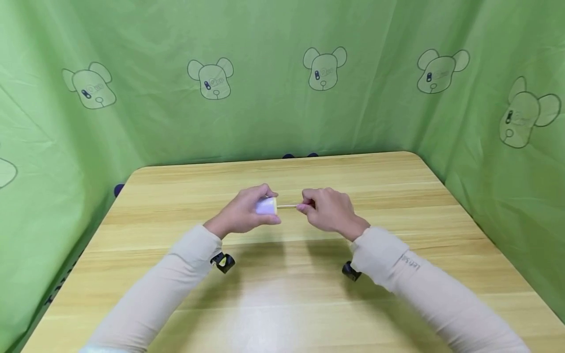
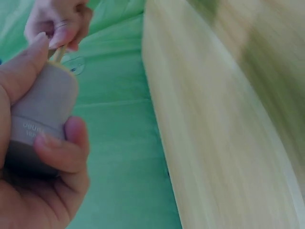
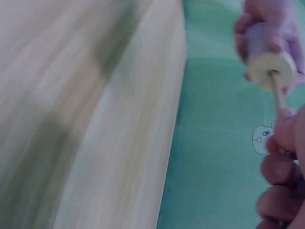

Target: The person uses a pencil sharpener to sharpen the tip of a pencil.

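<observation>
My left hand (image 1: 244,208) grips a small lavender-grey cylinder (image 1: 266,206), with the thumb on one side and fingers curled on the other. Its pale yellow end (image 3: 269,67) has a round hole in the middle and faces right. In the left wrist view the cylinder's other end looks dark, with small lettering near it. Opposite, my right hand (image 1: 328,208) pinches a thin pale, pencil-like stick (image 1: 288,206), whose tip sits inside the hole. Part of the stick is hidden by the right fingers. Both hands are raised over the wooden table (image 1: 282,304).
Green curtains (image 1: 269,122) printed with bear heads hang behind the table and along both sides. A black wrist-camera mount (image 1: 225,264) juts from the left cuff, another mount (image 1: 350,271) from the right cuff.
</observation>
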`<state>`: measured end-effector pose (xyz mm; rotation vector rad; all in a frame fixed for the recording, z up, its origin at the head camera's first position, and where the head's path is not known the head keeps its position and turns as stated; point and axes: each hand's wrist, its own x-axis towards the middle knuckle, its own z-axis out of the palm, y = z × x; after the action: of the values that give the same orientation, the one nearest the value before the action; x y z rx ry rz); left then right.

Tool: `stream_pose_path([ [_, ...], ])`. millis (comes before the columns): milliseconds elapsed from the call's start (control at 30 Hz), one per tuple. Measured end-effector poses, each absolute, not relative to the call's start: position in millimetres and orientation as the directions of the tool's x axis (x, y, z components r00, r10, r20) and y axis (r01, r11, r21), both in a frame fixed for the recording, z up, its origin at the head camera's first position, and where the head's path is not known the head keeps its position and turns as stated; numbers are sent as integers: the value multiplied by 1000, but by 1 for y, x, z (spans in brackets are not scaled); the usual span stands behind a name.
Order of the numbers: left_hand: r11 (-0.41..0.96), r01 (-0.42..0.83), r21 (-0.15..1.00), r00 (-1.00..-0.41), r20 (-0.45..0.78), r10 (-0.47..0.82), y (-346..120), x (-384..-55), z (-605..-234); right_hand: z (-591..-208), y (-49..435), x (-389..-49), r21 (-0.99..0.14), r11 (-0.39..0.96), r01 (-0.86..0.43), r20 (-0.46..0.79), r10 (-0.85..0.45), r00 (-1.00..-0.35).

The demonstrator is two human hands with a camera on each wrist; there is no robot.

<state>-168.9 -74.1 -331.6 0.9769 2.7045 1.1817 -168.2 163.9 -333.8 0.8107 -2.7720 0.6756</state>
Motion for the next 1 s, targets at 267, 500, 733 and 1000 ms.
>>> stream_pose_path([
  [267, 587, 692, 420, -719, 329, 612, -65, -158, -341, -314, 174, -182, -753, 615, -234, -190, -544, -817],
  [500, 580, 607, 544, -772, 231, 591, -71, -167, -333, -320, 173, -176, -570, 683, -456, 33, -535, -844],
  [733, 560, 447, 698, -843, 120, 524, -77, -173, -326, -341, 175, -176, -175, 721, -670, 535, -502, -679],
  [1000, 468, 124, 875, -894, -106, 435, -80, -174, -320, -357, 182, -185, -43, 655, -754, 749, -479, -459],
])
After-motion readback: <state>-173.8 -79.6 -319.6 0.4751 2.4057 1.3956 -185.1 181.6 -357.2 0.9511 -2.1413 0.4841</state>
